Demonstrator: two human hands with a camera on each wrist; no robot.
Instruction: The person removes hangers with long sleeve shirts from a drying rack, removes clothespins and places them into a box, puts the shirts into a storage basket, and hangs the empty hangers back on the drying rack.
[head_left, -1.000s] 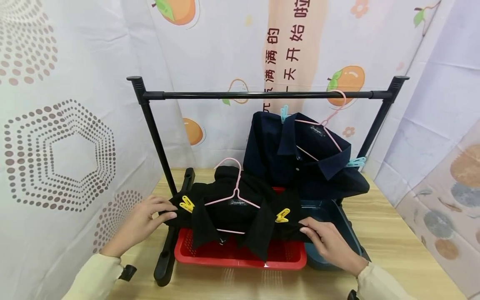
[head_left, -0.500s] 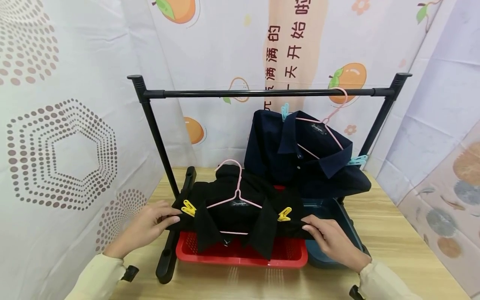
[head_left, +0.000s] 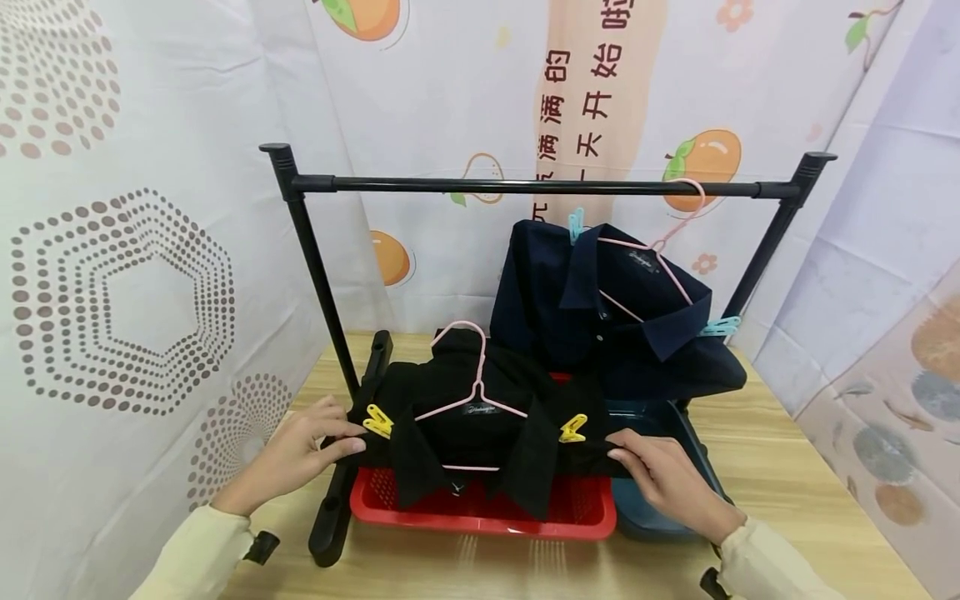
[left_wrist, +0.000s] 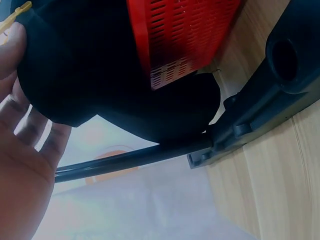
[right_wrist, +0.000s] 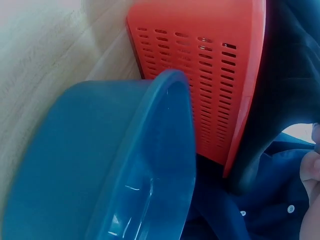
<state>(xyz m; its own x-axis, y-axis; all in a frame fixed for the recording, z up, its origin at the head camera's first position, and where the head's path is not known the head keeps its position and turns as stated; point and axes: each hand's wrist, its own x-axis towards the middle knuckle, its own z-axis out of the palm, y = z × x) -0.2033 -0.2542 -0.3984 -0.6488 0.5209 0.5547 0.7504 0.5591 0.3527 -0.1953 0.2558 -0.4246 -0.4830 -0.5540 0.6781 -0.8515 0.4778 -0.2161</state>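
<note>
A black collared shirt (head_left: pixel 517 379) on a pink hanger (head_left: pixel 477 367) lies over the red basket (head_left: pixel 487 527). Two yellow clothespins (head_left: pixel 378 421) are clipped at its shoulders, one on each side. My left hand (head_left: pixel 303 450) pinches the shirt's left shoulder edge between thumb and fingers, just outside the clothespin. On the opposite side my right hand (head_left: pixel 671 479) pinches the other shoulder edge in the same way. The left wrist view shows the black cloth (left_wrist: pixel 90 65) hanging from the left fingers beside the basket.
A black garment rack (head_left: pixel 510 185) stands around the baskets. From its bar hangs a navy shirt (head_left: pixel 555 308) on a pink hanger (head_left: pixel 678 218), with light blue clothespins (head_left: pixel 720 327). A dark blue basin (head_left: pixel 652 504) sits right of the red basket. Patterned curtains (head_left: pixel 450 100) stand behind.
My left hand has shifted slightly to the right with the shirt's edge still pinched. The right hand stays nearly in place, and the head view has shifted slightly.
</note>
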